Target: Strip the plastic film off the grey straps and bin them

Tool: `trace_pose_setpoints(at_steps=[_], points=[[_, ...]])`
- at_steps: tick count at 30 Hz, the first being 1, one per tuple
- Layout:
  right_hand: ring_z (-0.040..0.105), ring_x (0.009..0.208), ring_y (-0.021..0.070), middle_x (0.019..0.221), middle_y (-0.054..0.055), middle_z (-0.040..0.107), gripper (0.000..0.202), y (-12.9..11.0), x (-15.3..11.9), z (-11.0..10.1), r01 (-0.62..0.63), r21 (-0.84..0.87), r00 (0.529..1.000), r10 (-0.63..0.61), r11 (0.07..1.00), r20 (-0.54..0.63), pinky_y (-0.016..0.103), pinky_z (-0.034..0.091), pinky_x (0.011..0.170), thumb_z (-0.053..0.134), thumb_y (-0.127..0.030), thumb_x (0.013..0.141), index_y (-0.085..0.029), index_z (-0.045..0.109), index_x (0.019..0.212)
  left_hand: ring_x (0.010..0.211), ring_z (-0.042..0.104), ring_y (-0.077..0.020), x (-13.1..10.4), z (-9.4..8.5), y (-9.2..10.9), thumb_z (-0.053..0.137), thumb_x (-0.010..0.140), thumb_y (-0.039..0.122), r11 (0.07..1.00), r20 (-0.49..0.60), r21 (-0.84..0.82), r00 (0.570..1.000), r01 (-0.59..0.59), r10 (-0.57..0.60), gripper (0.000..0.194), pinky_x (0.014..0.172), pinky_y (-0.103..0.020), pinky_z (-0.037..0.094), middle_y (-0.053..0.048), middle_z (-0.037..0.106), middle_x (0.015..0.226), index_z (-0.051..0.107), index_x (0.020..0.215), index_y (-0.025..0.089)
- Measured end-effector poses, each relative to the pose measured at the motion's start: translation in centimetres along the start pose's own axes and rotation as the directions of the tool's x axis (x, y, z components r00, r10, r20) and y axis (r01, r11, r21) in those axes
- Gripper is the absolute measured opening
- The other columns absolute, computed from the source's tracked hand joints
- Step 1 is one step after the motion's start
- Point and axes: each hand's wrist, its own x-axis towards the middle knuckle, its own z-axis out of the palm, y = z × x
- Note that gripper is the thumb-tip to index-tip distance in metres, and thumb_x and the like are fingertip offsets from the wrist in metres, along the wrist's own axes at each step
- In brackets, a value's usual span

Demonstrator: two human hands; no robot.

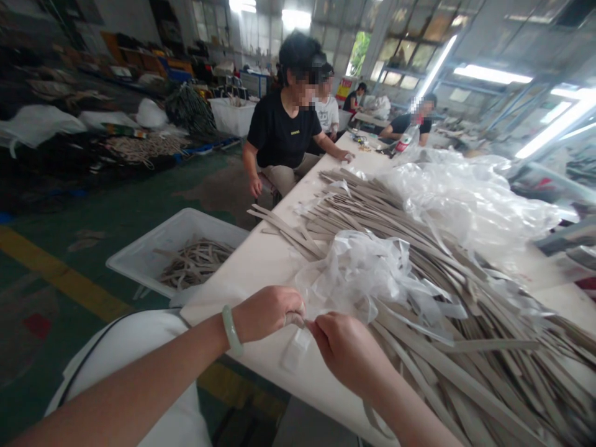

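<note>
My left hand (272, 310), with a pale green bangle (231, 330) on its wrist, is closed in a pinch over the near edge of the table. Fingertip to fingertip with it, my right hand (342, 347) is closed too. Whatever lies between the fingers is small and mostly hidden; a bit of greyish material shows at the left fingers. A small white block (295, 349) rests on the table just below the hands. Beyond them lies a tangle of thin translucent white film strips (367, 267), on top of a big heap of flat grey-beige strips (465, 366).
A white plastic tub (139, 261) holding coiled grey-beige strips stands left of the table (233, 292). Crumpled clear plastic sheeting (465, 192) covers the table's right side. A co-worker in a black T-shirt (284, 130) sits at the left edge; other people sit farther back.
</note>
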Motion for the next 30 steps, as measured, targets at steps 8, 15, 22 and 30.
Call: trace_pose_setpoints(at_steps=[8, 15, 22, 30], points=[[0.062, 0.075, 0.0177, 0.082, 0.007, 0.068, 0.021, 1.7, -1.0, 1.3, -0.038, 0.266, 0.999, 0.032, 0.963, 0.029, 0.025, 0.038, 0.063, 0.044, -0.028, 0.095, -0.015, 0.061, 0.092, 0.081, 0.057, -0.0184, -0.4, -0.9, -0.9, 0.045, 0.090, 0.011, 0.895, 0.082, 0.446, 0.996, -0.003, -0.037, 0.014, 0.073, -0.029, 0.045, -0.006, 0.061, 0.086, 0.057, 0.084, 0.014], [0.064, 0.074, 0.0195, 0.082, 0.009, 0.069, 0.022, 0.3, -0.8, 3.2, -0.071, 0.246, 0.997, 0.060, 0.967, 0.054, 0.026, 0.041, 0.064, 0.045, -0.027, 0.094, -0.016, 0.062, 0.084, 0.078, 0.057, -0.0206, -0.1, 0.6, 0.1, 0.049, 0.089, 0.016, 0.837, 0.178, 0.508, 0.975, -0.205, 0.132, 0.009, 0.068, -0.032, 0.047, -0.006, 0.061, 0.084, 0.055, 0.082, 0.015], [0.066, 0.069, 0.0208, 0.076, 0.009, 0.070, 0.025, 1.0, -2.7, 2.0, -0.121, -0.074, 0.988, 0.128, 0.990, 0.084, 0.026, 0.033, 0.056, 0.041, -0.026, 0.097, -0.016, 0.061, 0.085, 0.073, 0.059, -0.0206, 0.0, 0.8, -0.3, 0.046, 0.089, 0.012, 0.815, 0.122, 0.560, 0.988, -0.148, 0.095, 0.009, 0.064, -0.032, 0.048, -0.006, 0.062, 0.077, 0.053, 0.084, 0.014], [0.063, 0.066, 0.0172, 0.071, 0.004, 0.068, 0.023, 1.8, -3.4, 0.0, -0.023, -0.127, 0.995, 0.035, 0.992, 0.092, 0.027, 0.026, 0.055, 0.049, -0.035, 0.094, -0.018, 0.057, 0.081, 0.071, 0.060, -0.0201, -0.9, -1.1, -0.6, 0.047, 0.088, 0.010, 0.810, 0.097, 0.582, 0.995, -0.065, 0.011, 0.009, 0.062, -0.030, 0.044, -0.006, 0.062, 0.076, 0.053, 0.084, 0.015]])
